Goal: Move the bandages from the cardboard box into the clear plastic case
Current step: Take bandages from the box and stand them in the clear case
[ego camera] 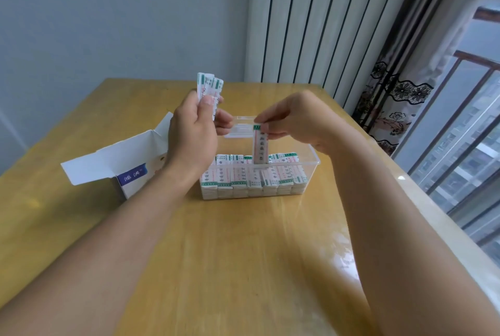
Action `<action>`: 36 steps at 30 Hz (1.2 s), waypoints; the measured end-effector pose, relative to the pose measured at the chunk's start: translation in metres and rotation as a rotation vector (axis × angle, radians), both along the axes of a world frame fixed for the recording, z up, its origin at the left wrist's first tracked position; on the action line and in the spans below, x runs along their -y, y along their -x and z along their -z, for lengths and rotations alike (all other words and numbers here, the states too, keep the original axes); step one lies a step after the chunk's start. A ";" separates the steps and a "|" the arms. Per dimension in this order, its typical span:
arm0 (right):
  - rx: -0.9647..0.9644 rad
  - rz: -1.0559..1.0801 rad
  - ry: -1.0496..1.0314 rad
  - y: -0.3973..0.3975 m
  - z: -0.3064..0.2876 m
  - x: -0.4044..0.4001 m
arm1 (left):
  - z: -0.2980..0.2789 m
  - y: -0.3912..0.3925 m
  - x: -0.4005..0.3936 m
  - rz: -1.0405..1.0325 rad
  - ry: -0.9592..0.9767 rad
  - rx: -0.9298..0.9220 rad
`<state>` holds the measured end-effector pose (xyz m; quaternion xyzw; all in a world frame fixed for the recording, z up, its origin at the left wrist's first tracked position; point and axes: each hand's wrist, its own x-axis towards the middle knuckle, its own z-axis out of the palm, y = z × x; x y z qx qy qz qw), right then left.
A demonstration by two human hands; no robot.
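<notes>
Far left on the bench: the cardboard box, white with a blue printed panel, flaps thrown open, lying just beside the clear plastic case; your left wrist crosses in front of it. Your left hand is raised above the gap between box and case, fingers curled, thumb pressed across a small fan of bandages that stick up past the fingertips — white wrappers, green end bands, reddish print. Your right hand hovers over the middle of the case, thumb and fingers pinching the top end of a single bandage; the strip hangs upright, its lower end level with the case's near rim. Case itself: see-through rectangular tub at bench centre, holding a row of stacked bandages side by side along the near wall, the top ones leaning back. A clear lid shows behind the case, partly hidden by your hands. Right edge: window and patterned curtain.
</notes>
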<state>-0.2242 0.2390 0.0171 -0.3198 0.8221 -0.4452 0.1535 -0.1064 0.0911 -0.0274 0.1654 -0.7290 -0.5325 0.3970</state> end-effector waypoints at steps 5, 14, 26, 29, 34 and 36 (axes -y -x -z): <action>0.072 -0.036 -0.106 0.004 0.016 0.010 | 0.003 0.002 0.002 0.049 -0.084 0.003; 0.096 -0.074 -0.178 0.006 0.023 0.012 | 0.003 0.002 0.002 0.060 -0.088 0.029; 0.356 -0.134 0.297 -0.003 0.002 0.005 | -0.002 -0.003 -0.003 0.104 -0.060 0.144; 0.346 -0.160 0.378 -0.010 -0.006 0.008 | -0.009 -0.006 -0.006 0.186 -0.183 0.171; 0.276 -0.173 0.416 -0.020 -0.013 0.011 | -0.014 -0.006 -0.008 0.259 -0.335 0.182; 0.258 -0.171 0.404 -0.021 -0.015 0.009 | -0.013 -0.005 -0.009 0.265 -0.331 0.188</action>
